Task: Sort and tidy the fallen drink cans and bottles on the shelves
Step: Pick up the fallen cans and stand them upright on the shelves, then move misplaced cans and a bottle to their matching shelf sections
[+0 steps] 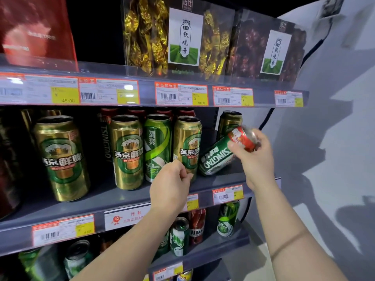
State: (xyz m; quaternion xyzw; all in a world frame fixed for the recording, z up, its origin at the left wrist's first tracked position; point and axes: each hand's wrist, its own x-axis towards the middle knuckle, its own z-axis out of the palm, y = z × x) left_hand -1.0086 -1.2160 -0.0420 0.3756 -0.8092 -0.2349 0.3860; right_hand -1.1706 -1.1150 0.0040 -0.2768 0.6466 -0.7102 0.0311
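Tilted green Tsingtao can point(218, 157), red top end up and to the right, base end low on the middle shelf point(223, 179) near its right end. Clasped at the red end by the right grip point(250, 148), fingers and thumb curled round the rim, wrist below and arm running down to the lower right. Just left of that grip, touching or nearly touching the tilted can: an upright gold can point(187, 147). Behind the right grip, deeper on the shelf: another upright gold-green can point(229, 122), partly hidden.

Left grip point(172, 179) lower and to the left of the right one, fingers loosely curled, fingertips at the foot of the upright gold can; whether pinching it or only touching it, cannot tell. Directly above the left grip: an upright green can point(157, 147). Further left: a second gold can point(127, 151), then, well apart, a third gold can point(60, 157) nearer the shelf's front edge. Behind this row: dark and red cans, mostly hidden.

Below both grips: price tags point(227, 194) on the shelf lip, and a lower shelf point(213, 250) with small upright green and red cans. Above both grips: an upper shelf point(142, 92) with tagged lip, carrying clear tea packs point(184, 37) and a red bag point(36, 31).
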